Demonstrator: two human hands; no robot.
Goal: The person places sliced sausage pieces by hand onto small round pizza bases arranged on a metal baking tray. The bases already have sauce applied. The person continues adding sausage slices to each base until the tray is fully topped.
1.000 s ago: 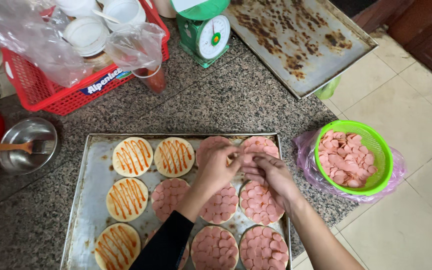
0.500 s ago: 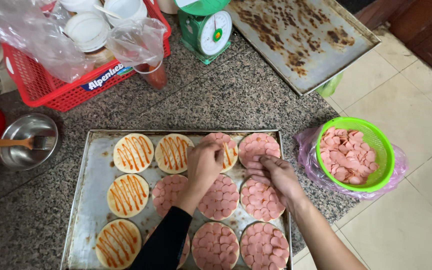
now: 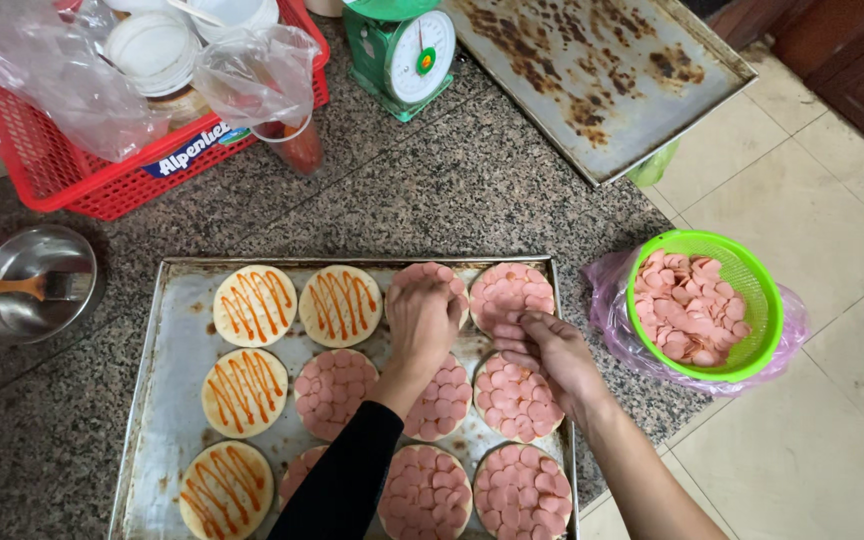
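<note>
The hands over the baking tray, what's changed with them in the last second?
The left hand has moved up the tray onto the top-row round third from the left, laying sausage slices. The right hand has shifted little, staying beside it with slices in its fingers. The four sauce-striped rounds, green basket and scale are unchanged.

Left hand, palm down, fingers extended forward and slightly spread; forearm in a black sleeve. Right hand, just beside it on the right, fingers curled and pinched together toward the left hand; forearm bare.
</note>
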